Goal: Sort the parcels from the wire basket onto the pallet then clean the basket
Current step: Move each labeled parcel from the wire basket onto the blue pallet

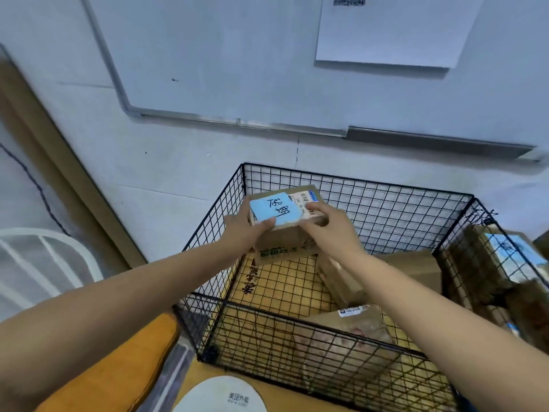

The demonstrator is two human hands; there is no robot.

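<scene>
1. Above the far left corner of the black wire-mesh basket (pixel 356 185), at the centre of the frame, a small brown cardboard parcel (pixel 306 200) was held clear of the load, its top bearing one light-blue handwritten label (pixel 273 211).
2. Both hands gripped it: the left hand (pixel 240 233) wrapped its left end with the thumb on the near edge, and the right hand (pixel 332 230) clasped the right end with fingers over the top.
3. Its long axis ran roughly left to right between the two hands, so neither hand was nearer; the lift looked shared.
4. At least four parcels lay in the basket: a green-printed carton (pixel 285 251) directly below, a tilted brown carton (pixel 338 278), a plain brown box (pixel 413 266) and a wrapped package (pixel 347 331).
5. More parcels (pixel 511 254) stood outside the right wall, at the right edge; the pallet itself could not be made out, but the carry probably went that way.
</scene>
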